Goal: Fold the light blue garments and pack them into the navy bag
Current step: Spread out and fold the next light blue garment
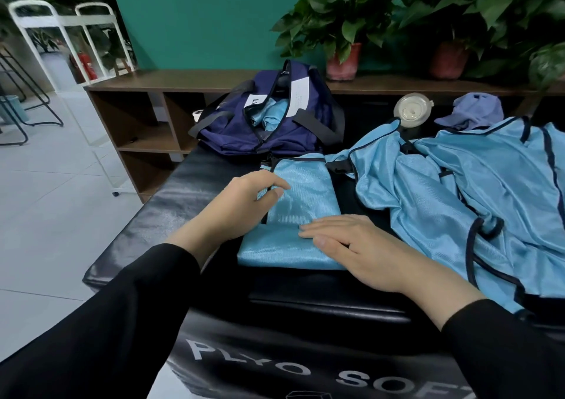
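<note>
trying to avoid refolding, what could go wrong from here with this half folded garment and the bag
1. The folded garment looks slippery; lifted by the left hand and right hand, it may unfold.
2. The bag opening is narrow and already holds blue cloth, so pushing it in could crumple the fold.
3. The loose pile lies close alongside and could get dragged along.

White caps "PLYO SOF…" run across front of black padded box, word cut off at frame edge. Two white paper tags on navy bag carry print too small to read.
</note>
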